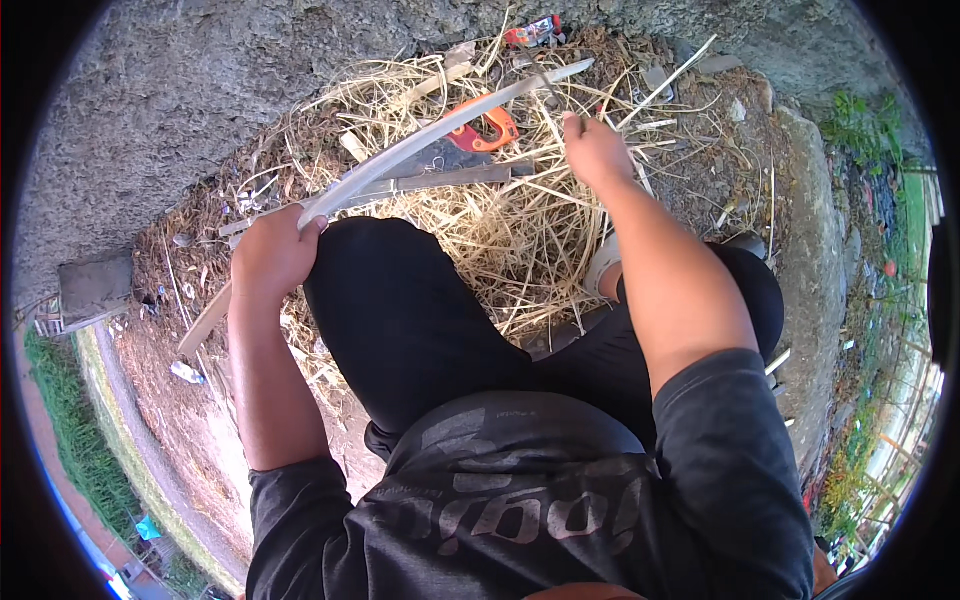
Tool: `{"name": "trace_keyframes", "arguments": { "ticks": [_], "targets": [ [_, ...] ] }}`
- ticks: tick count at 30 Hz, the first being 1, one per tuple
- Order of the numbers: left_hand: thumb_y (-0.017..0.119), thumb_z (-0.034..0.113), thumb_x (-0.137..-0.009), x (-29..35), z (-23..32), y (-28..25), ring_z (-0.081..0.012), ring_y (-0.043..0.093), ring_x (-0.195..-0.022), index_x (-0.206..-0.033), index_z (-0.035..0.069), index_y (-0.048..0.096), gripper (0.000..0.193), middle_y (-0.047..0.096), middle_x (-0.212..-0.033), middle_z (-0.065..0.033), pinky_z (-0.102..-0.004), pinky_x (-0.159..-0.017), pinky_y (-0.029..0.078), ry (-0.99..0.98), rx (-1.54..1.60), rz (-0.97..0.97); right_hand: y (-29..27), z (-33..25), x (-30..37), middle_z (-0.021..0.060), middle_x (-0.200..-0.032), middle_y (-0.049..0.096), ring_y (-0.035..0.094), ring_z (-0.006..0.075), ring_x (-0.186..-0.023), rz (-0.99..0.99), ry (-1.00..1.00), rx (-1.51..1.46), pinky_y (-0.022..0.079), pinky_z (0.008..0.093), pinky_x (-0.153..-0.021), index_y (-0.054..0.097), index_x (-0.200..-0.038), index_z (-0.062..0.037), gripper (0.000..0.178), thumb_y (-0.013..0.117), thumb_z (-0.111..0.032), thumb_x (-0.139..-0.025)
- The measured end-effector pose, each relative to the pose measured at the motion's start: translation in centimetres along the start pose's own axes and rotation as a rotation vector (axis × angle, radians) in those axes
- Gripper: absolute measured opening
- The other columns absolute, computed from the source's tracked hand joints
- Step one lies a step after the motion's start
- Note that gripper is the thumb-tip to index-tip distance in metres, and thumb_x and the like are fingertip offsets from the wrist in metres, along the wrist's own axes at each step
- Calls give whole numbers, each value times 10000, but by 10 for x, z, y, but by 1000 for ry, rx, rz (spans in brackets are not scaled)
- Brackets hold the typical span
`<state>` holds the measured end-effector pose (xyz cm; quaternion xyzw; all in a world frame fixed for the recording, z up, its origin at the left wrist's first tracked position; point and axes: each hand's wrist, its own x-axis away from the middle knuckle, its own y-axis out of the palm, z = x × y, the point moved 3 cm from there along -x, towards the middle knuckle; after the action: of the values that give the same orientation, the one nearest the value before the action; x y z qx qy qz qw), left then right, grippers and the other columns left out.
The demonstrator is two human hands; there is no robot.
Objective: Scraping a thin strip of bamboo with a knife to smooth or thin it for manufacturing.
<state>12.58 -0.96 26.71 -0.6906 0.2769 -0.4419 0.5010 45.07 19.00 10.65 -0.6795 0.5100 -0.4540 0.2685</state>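
Note:
My left hand (pixel 272 250) is closed around a long, pale, curved strip that looks like split bamboo (pixel 420 140), beside my left knee. The strip runs on past the hand toward the lower left and slants up to the far right. My right hand (pixel 597 152) is closed on the handle of a knife, mostly hidden in the fist. Its thin dark blade (pixel 551 88) crosses the strip near the far end and seems to touch it. Beneath the strip lies a handsaw with an orange-and-red handle (pixel 486 131).
Thin pale shavings (pixel 500 235) are heaped between my legs. A flat wooden slat (pixel 440 182) lies across them. Behind stands a rough grey wall (pixel 250 80), with a red packet (pixel 535 31) at its foot. A plastic bottle (pixel 187 373) lies at left, and a concrete ledge (pixel 812 220) borders the right.

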Motion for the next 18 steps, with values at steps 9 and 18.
{"name": "trace_keyframes", "arguments": {
  "ticks": [9,18],
  "targets": [
    [540,413,-965,11,7,-10,-389,675,-854,-1003,73,651,360,700,-876,-179,-496,-767,517,-9,-61,41,40,-8,30,152,-821,695,686,367,-803,88,-276,-53,529,504,-756,647,-985,-81,533,378,-541,-1000],
    [534,410,-968,9,3,-6,-393,674,-860,-1026,54,649,379,695,-885,-193,-495,-775,519,-2,-72,35,35,-28,46,248,-913,679,667,420,-880,14,-268,-140,513,534,-816,613,-1022,-28,573,328,-525,-1020]
  ]
}}
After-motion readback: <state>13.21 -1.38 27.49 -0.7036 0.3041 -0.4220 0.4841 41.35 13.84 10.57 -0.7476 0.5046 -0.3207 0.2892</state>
